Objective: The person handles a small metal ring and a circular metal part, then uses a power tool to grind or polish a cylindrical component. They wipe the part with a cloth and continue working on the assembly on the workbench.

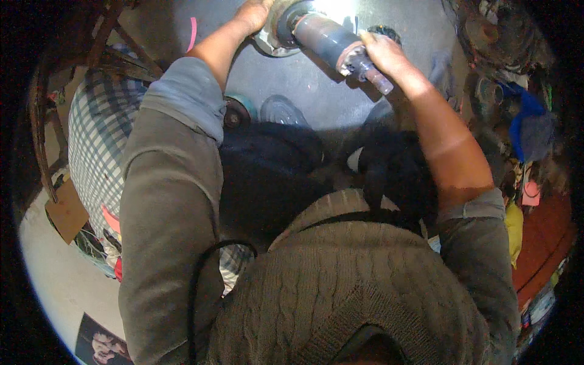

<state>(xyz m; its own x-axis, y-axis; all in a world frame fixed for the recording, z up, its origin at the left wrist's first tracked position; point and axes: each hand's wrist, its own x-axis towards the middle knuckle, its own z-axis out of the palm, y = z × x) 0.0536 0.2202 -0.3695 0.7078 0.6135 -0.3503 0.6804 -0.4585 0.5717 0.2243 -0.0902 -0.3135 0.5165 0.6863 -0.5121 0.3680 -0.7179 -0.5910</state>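
A dark grey motor rotor (322,38) lies slantwise at the top of the view. Its bare shaft (378,80) points down to the right, past a ring of pale fins. The rotor's upper left end meets a round metal end cover (275,44). My left hand (257,14) grips the rim of this cover, its fingertips partly cut off by the frame. Around the rotor's finned end my right hand (384,53) is closed, the thumb side against it. A dark round part (387,33) sits just behind the right hand. Bright light washes out the area above the rotor.
Below the rotor are a teal round tool-like thing (240,111) and a grey ribbed oval thing (283,112). A pink strip (193,33) lies on the grey floor (164,30). Checked cloth (100,134) and cardboard (67,208) are at left, blue cloth (524,115) among clutter at right.
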